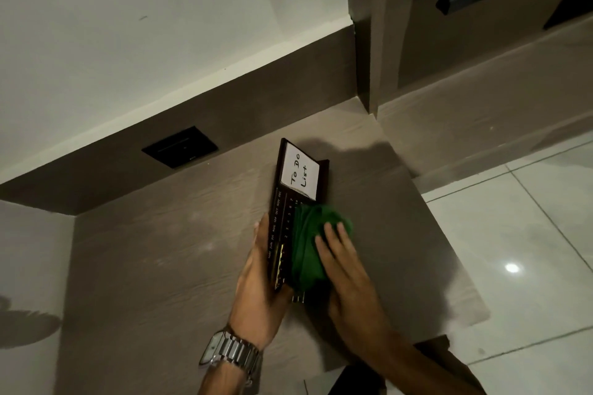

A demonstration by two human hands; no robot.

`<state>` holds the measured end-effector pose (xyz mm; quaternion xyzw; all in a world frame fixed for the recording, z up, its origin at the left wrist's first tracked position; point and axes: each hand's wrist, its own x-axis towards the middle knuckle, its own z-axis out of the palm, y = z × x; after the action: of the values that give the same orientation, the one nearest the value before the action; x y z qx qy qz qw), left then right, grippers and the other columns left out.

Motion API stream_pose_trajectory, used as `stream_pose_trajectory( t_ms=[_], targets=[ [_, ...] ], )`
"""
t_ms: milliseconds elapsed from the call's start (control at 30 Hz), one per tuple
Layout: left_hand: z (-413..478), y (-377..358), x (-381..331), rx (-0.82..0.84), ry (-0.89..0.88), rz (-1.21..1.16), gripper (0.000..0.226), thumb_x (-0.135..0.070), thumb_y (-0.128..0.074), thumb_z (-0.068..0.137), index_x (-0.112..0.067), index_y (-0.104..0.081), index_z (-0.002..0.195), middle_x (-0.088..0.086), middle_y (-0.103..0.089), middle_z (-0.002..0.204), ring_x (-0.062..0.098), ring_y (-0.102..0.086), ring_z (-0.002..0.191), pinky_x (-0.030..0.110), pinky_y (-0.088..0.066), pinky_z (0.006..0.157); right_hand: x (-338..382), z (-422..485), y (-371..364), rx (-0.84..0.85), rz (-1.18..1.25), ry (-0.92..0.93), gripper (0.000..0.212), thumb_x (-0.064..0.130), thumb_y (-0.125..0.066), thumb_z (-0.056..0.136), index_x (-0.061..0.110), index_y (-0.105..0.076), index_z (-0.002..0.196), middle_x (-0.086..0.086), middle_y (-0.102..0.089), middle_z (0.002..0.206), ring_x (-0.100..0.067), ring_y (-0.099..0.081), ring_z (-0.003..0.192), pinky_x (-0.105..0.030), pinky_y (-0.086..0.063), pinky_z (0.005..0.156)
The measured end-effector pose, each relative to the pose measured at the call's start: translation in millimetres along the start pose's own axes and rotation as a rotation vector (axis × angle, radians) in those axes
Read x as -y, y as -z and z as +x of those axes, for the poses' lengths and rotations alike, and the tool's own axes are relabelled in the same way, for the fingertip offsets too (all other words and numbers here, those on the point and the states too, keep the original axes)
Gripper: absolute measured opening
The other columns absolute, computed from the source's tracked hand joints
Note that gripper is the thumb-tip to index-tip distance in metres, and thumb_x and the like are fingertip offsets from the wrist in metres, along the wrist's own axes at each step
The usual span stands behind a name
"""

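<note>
A dark desk calendar board (279, 228) stands tilted on a brown counter (160, 250), with month names and numbers printed on it. A white card reading "To Do List" (300, 174) sits in its upper part. My left hand (260, 285), with a metal watch on the wrist, holds the board's left edge and bottom corner. My right hand (343, 263) presses a green cloth (316, 237) flat against the board's lower face, fingers straight on the cloth.
A black wall socket plate (180, 147) is set in the brown backsplash behind the counter. A brown pillar (369, 42) rises at the counter's far right corner. White glossy floor tiles (529, 234) lie to the right, below the counter edge.
</note>
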<state>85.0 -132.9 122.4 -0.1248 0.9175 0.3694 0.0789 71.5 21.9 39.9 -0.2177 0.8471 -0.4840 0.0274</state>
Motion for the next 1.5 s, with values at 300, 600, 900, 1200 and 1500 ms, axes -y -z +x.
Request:
stream_pose_trajectory(
  t_ms=[300, 600, 900, 1200, 1500],
  targets=[
    [-2, 2, -3, 0.045, 0.034, 0.008, 0.108, 0.000, -0.077, 0.072, -0.018, -0.007, 0.153, 0.005, -0.030, 0.159, 0.023, -0.035, 0.144, 0.052, -0.037, 0.114, -6, 75, 4, 0.084, -0.215, 0.275, 0.096, -0.013, -0.063, 0.072, 0.019, -0.016, 0.150, -0.007, -0.018, 0.158, -0.028, -0.006, 0.146, -0.054, -0.029, 0.111],
    [0, -1, -2, 0.047, 0.028, 0.007, 0.113, -0.001, -0.075, 0.075, -0.037, 0.002, 0.150, -0.010, -0.026, 0.155, 0.015, -0.035, 0.140, 0.042, -0.038, 0.113, -15, 83, 9, 0.070, -0.219, 0.357, 0.076, -0.003, -0.045, 0.073, 0.014, -0.032, 0.146, -0.008, -0.029, 0.154, -0.030, -0.014, 0.144, -0.053, -0.027, 0.108],
    [-1, 1, -5, 0.059, 0.066, 0.020, 0.116, 0.006, -0.068, 0.077, -0.047, 0.007, 0.148, -0.004, -0.033, 0.156, 0.023, -0.044, 0.136, 0.056, -0.045, 0.105, -6, 125, 28, 0.011, -0.204, 0.316, 0.078, -0.015, -0.059, 0.073, 0.011, -0.038, 0.144, -0.009, -0.035, 0.153, -0.032, -0.020, 0.143, -0.057, -0.030, 0.108],
    [-1, 0, -3, 0.072, 0.086, -0.007, 0.118, 0.006, -0.069, 0.077, -0.048, 0.009, 0.147, -0.010, -0.032, 0.152, 0.016, -0.040, 0.134, 0.046, -0.043, 0.103, -11, 168, 33, -0.048, -0.211, -0.005, 0.073, -0.003, -0.061, 0.083, 0.013, -0.031, 0.147, -0.006, -0.032, 0.154, -0.026, -0.021, 0.143, -0.043, -0.018, 0.115],
    [6, 0, 10, 0.055, 0.125, -0.390, 0.104, 0.015, -0.068, 0.075, -0.046, -0.022, 0.145, -0.049, -0.047, 0.126, -0.019, -0.048, 0.119, 0.012, -0.050, 0.087, 5, 57, 16, 0.031, -0.201, 0.224, 0.072, -0.008, -0.054, 0.070, 0.009, -0.046, 0.139, -0.008, -0.043, 0.147, -0.032, -0.026, 0.141, -0.054, -0.033, 0.107]
  ],
)
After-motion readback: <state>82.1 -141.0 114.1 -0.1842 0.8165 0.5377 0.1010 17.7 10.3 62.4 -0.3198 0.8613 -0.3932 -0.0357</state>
